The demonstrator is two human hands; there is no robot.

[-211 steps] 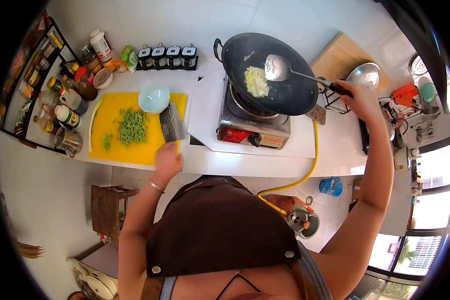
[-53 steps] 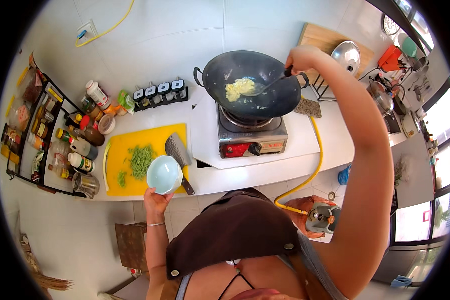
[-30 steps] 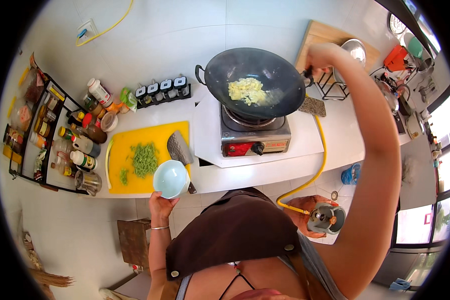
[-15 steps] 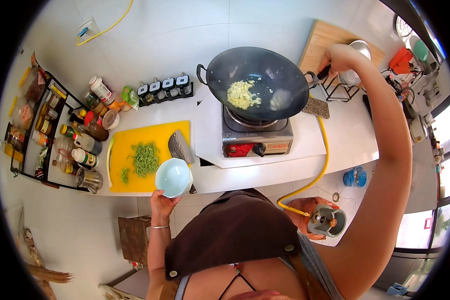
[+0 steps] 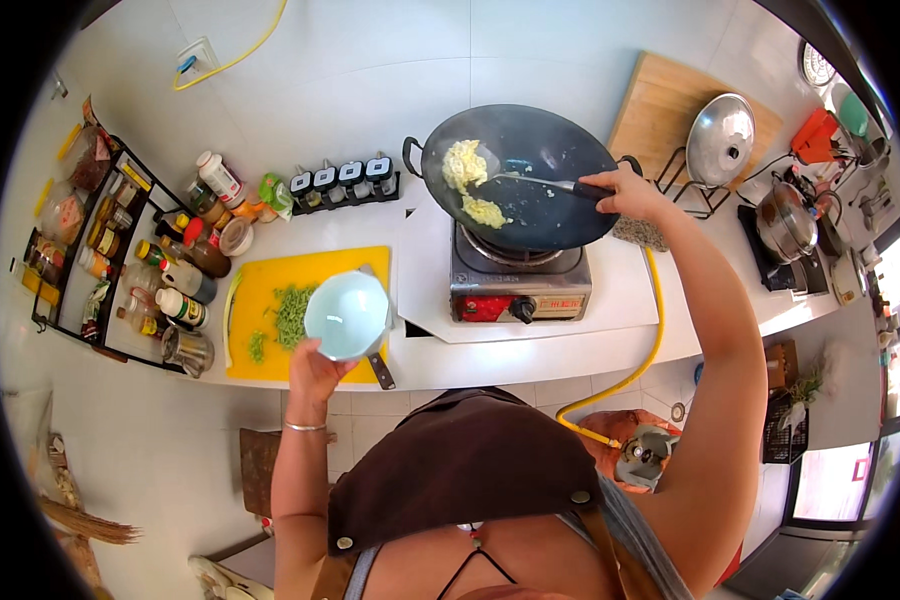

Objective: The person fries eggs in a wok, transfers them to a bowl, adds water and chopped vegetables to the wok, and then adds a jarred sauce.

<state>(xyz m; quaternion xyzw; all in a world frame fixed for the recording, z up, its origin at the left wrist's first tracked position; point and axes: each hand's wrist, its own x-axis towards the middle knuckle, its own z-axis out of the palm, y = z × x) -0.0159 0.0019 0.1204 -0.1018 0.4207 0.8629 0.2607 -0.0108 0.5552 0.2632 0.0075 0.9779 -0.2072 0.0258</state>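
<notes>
Your left hand point(image 5: 317, 372) has its fingers closed on the near-left side of a pale blue, faceted bowl point(image 5: 347, 318), mouth upward; the fingertips beneath are hidden. The bowl is in front of the right half of a yellow rectangular cutting board point(image 5: 270, 268), covering part of the finely chopped green vegetable point(image 5: 290, 315) and most of a broad cleaver with a dark handle point(image 5: 381, 372). That handle points toward you, its butt close to the counter's front edge; whether the bowl touches the blade cannot be told.

Your right hand point(image 5: 625, 190) has its fingers wrapped around the black grip of a long metal spatula point(image 5: 530, 180), at the right rim of a large dark wok point(image 5: 560, 212). Contact between hand and rim cannot be confirmed. The spatula's head lies against cooked yellow egg point(image 5: 463, 165) at the wok's left wall; the dark right half gives the tool room.

The wok sits on a silver gas stove point(image 5: 520, 285), with white surface between stove and board. Right of your hand, a domed metal lid point(image 5: 722, 140) stands tilted in a black wire rack point(image 5: 705, 200).
</notes>
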